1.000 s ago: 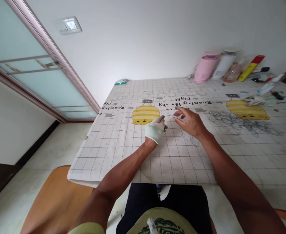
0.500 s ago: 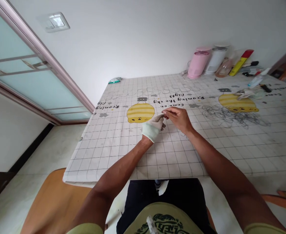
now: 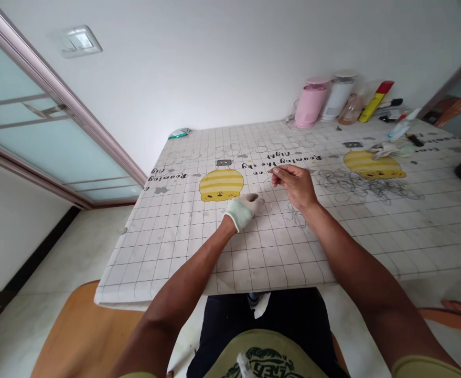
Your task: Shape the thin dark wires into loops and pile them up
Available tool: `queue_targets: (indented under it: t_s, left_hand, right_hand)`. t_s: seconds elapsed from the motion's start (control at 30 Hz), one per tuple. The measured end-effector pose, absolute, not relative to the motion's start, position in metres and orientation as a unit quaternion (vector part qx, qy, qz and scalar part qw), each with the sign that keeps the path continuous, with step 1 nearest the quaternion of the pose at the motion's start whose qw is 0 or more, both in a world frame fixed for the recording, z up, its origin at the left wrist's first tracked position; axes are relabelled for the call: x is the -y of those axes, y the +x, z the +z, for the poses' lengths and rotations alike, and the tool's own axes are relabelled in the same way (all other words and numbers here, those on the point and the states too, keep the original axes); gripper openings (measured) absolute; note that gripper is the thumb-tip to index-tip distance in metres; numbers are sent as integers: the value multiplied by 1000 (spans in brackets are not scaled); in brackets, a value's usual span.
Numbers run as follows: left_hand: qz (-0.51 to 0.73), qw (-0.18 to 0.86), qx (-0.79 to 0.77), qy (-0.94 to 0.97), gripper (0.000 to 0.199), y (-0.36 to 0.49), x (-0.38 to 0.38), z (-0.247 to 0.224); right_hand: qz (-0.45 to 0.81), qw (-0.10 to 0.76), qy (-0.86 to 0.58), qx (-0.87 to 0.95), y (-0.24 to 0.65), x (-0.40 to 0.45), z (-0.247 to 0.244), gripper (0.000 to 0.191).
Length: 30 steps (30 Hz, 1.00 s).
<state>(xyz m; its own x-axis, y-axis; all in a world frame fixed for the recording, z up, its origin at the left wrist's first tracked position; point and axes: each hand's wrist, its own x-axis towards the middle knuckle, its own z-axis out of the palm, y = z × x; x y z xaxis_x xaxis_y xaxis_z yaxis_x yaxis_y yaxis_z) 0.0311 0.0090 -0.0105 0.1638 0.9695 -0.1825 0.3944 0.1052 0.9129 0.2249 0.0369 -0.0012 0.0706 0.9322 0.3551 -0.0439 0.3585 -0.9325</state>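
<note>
Pinching together, right fingers point(image 3: 280, 172) meet near wire point(image 3: 294, 215); curled left fingers point(image 3: 253, 199) hide any grip.

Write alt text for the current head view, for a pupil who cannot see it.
A gloved left hand and a bare right hand are held apart over a checked tablecloth. Tangled strands lie to the right; a pink cylinder stands near the wall.

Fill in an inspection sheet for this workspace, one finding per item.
Surface: checked tablecloth with yellow prints.
Job's things: small strand tangle near the right hand; larger tangle farther right.
Clutter: pink cylinder, white cylinder, yellow-and-red container, green-edged packet.
Grip: left hand gloved, right bare; whether either holds a strand is too fine to tell.
Cables: pale cord beside the pink cylinder.
Surroundings: wall switch, frosted door, orange-brown chair.
</note>
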Motion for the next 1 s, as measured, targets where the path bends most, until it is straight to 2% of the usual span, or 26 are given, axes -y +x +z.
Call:
queue_targets:
  t_s: [0.13, 0.23, 0.43, 0.53, 0.67, 0.77, 1.0]
  left_hand:
    - [284, 612, -509, 534, 28, 38, -11, -20]
    - [325, 657, -495, 466, 26, 40, -9, -19]
    - [365, 653, -494, 443, 20, 39, -8, -16]
    - [355, 654, -497, 445, 17, 40, -10, -17]
    - [326, 647, -508, 466, 16, 41, -12, -19]
    - [329, 633, -511, 479, 15, 38, -12, -20]
    - [433, 589, -515, 448, 16, 23, -20, -18]
  right_hand:
    - [415, 615, -399, 539, 225, -41, -4, 30]
    - [424, 616, -406, 525, 226, -44, -7, 35]
    - [381, 561, -498, 540, 225, -34, -14, 47]
    - [342, 514, -487, 618, 213, -22, -15, 38]
    - [259, 507, -472, 673, 197, -15, -16, 22]
    - [199, 497, -475, 698, 197, -17, -20, 23]
    - [103, 457, -453, 759, 214, -15, -31, 28]
